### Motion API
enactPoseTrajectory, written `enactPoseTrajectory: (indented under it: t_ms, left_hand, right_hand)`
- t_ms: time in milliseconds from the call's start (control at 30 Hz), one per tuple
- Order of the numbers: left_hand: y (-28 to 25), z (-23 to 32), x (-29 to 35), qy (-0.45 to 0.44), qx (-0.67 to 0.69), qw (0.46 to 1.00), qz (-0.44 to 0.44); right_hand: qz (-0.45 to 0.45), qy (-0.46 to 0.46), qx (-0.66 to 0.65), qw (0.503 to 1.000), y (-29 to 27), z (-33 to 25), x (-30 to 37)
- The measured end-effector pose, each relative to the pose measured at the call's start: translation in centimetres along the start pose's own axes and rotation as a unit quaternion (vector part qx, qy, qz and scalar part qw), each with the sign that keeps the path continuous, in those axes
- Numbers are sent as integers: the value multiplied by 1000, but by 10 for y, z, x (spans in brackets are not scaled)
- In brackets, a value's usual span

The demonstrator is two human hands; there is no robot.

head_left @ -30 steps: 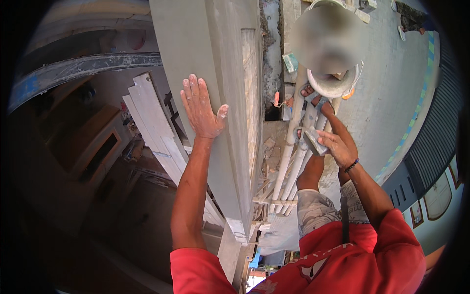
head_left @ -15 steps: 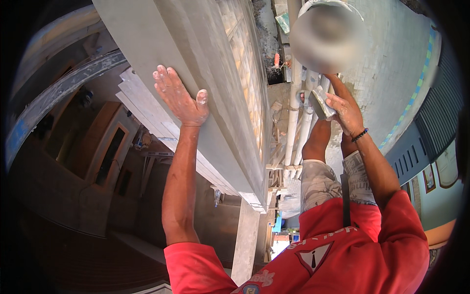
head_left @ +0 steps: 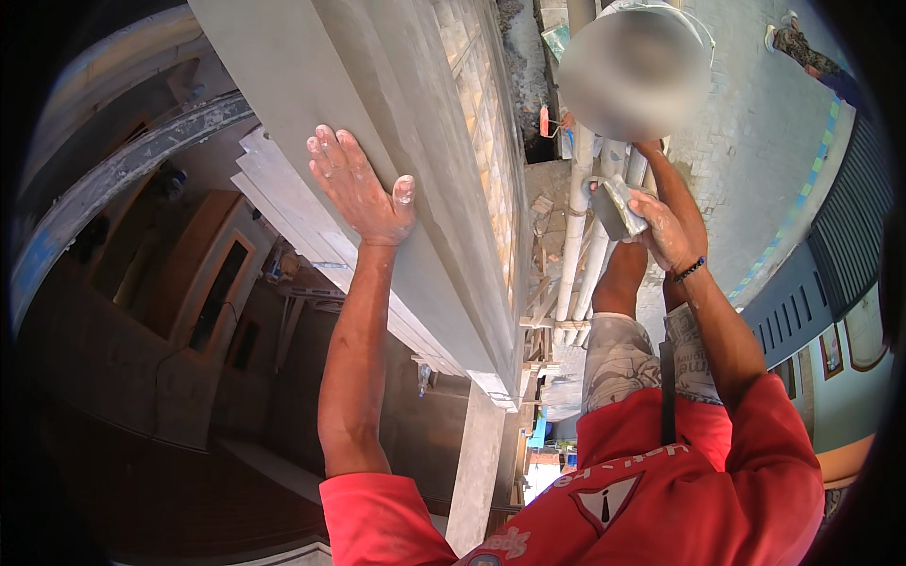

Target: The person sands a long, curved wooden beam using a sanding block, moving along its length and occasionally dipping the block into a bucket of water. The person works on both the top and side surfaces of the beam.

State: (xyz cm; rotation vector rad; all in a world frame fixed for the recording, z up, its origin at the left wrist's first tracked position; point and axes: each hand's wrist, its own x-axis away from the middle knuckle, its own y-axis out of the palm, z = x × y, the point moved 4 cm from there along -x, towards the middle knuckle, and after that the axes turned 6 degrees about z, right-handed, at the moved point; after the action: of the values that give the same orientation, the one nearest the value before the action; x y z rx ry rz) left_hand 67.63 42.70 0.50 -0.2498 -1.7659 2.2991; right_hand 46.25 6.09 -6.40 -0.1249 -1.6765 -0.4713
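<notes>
My left hand [head_left: 366,193] lies flat with its fingers stretched on the smooth grey plastered beam [head_left: 377,104], with whitish smears on its fingertips. To the right, my right hand [head_left: 665,226] is closed round a broad putty knife [head_left: 616,209]. The knife's flat metal blade points up and left, with pale paste on it; its handle is hidden in my grip. Above that hand stands a white round bucket [head_left: 634,75] with a wire handle; its middle is blurred.
Pale bamboo poles [head_left: 578,217] run below the bucket, beside my legs. A light paved street [head_left: 755,132] lies far down on the right, with a person [head_left: 813,58] on it. A dark room interior [head_left: 189,311] opens at left. Tiled or lattice work [head_left: 477,104] lines the beam's right side.
The view has shifted slightly, and a person has come into sight at the upper right. The putty knife is turned a little in my right hand. My left hand stays flat on the beam.
</notes>
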Motion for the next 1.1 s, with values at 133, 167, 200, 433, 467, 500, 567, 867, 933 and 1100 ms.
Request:
enactPoseTrajectory:
  t_ms: [133,167,200,433,467,500,567,867,933,1100]
  left_hand:
    - [-2,0,3,10,-15,1000,2]
    - [-1,-1,3,7,-13,1000,1]
    - [0,-2,3,4,-10,1000,0]
    - [-6,1,2,12,-19,1000,11]
    - [-6,1,2,16,-26,999,10]
    - [-5,2,2,12,-23,1000,10]
    - [-4,2,1,9,-21,1000,11]
    - [-3,2,1,11,-17,999,36]
    - [-5,4,0,7,-13,999,39]
    - [-8,8,-4,10,-16,998,55]
  right_hand:
    - [-13,14,-81,996,6,-8,10]
    - [-13,15,-97,995,2,-9,11]
    - [-13,15,-113,993,-2,-10,10]
    - [59,-8,-107,993,-37,-48,7]
    - [73,-17,-120,990,-37,-58,9]
    - [62,-18,-140,988,-41,-64,7]
    - [35,-17,-159,986,-48,-72,6]
    - [12,-15,-213,977,-76,-48,5]
    - [23,-19,-223,974,-78,-40,14]
    - [19,-77,-166,983,-93,-33,33]
